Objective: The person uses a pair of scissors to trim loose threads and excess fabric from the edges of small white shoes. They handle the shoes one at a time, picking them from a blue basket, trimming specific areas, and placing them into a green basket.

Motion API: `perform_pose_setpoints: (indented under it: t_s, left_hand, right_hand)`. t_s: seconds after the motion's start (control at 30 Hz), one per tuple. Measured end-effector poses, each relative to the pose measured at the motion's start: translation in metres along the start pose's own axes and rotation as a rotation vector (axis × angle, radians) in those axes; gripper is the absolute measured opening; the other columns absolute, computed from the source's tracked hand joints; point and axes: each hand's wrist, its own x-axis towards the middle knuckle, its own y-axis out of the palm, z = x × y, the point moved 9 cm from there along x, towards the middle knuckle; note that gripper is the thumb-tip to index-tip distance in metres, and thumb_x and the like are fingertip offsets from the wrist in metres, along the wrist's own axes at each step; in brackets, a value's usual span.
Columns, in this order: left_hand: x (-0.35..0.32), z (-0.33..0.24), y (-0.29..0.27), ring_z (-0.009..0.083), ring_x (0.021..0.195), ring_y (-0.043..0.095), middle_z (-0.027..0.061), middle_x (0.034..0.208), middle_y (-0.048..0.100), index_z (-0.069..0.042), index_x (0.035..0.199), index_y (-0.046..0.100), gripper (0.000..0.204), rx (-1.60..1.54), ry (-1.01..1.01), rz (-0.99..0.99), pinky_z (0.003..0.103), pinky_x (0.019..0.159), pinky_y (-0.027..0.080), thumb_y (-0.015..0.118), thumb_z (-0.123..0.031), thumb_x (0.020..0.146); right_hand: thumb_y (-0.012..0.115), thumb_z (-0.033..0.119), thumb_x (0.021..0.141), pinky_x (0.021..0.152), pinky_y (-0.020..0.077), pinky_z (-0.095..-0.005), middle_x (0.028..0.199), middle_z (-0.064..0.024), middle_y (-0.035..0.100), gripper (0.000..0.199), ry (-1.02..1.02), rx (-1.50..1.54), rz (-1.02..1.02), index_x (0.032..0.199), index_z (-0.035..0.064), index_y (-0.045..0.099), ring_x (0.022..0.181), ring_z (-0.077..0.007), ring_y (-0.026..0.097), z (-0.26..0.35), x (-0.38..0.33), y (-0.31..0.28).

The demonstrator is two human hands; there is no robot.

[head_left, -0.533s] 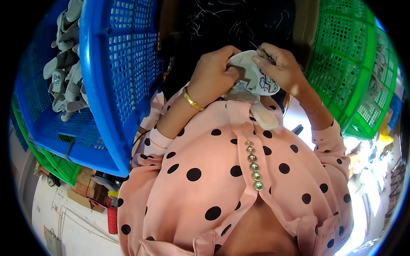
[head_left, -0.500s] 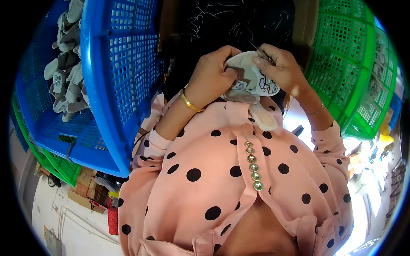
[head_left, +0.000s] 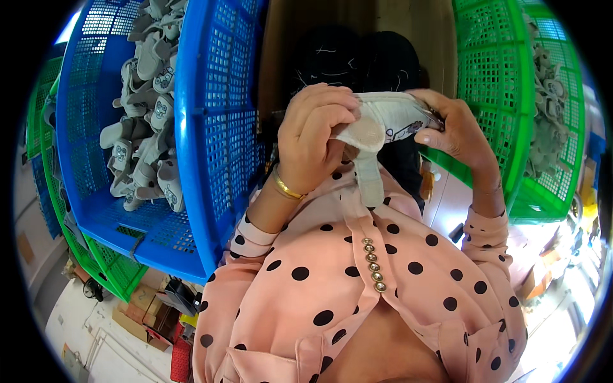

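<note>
A small off-white fabric shoe upper with a printed cartoon drawing is stretched between my two hands, above my lap. Its strap hangs down toward my shirt, below a rounded flap. My left hand is closed on the left edge, fingers over the top. At the right end my right hand grips the edge between thumb and fingers. A small dark metal piece shows inside my right hand; most of it is hidden, so its kind is unclear.
A blue plastic basket at my left holds many similar shoe uppers. Green baskets stand at my right, with more uppers. Loose threads lie on my dark trousers. Cardboard boxes sit at the lower left.
The upper has been turned, so its inside and label no longer show and its outer side faces up. My right hand has moved lower and to the right. The whole view has shifted.
</note>
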Motion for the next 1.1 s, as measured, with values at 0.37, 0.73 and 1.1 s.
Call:
perform_pose_setpoints:
  t_s: [0.37,0.73,1.1]
  left_hand:
    - [-0.008,0.057,-0.006,0.0267,0.116,0.055,0.0176,0.128,0.054,-0.001,0.112,0.050,0.038,-0.610,-0.727,-0.311,0.036,0.100,0.046,0.049,0.014,0.077]
    - [0.018,0.044,-0.032,0.0225,0.102,0.064,0.0172,0.111,0.064,0.002,0.104,0.058,0.016,-0.646,-0.690,-0.307,0.036,0.092,0.052,0.047,0.006,0.093]
    - [0.039,0.012,0.026,0.0258,0.085,0.058,0.0088,0.092,0.068,-0.004,0.102,0.068,0.025,0.005,-0.393,0.232,0.035,0.079,0.047,0.070,-0.007,0.078]
  right_hand:
    - [0.065,0.022,0.094,0.052,0.0362,-0.0182,0.070,0.0060,0.056,0.025,0.203,0.346,-0.306,0.105,-0.0003,0.066,0.058,0.0003,0.043,-0.021,-0.008,-0.014]
    - [0.061,0.025,0.097,0.041,0.0190,-0.0208,0.053,0.0106,0.036,0.019,0.408,0.914,-0.543,0.088,0.0083,0.062,0.042,-0.0003,0.028,-0.077,-0.023,-0.015]
    - [0.061,0.028,0.097,0.050,0.0352,-0.0186,0.065,0.0069,0.053,0.027,0.325,0.458,-0.533,0.098,0.0004,0.064,0.051,-0.0036,0.043,-0.051,-0.019,-0.022]
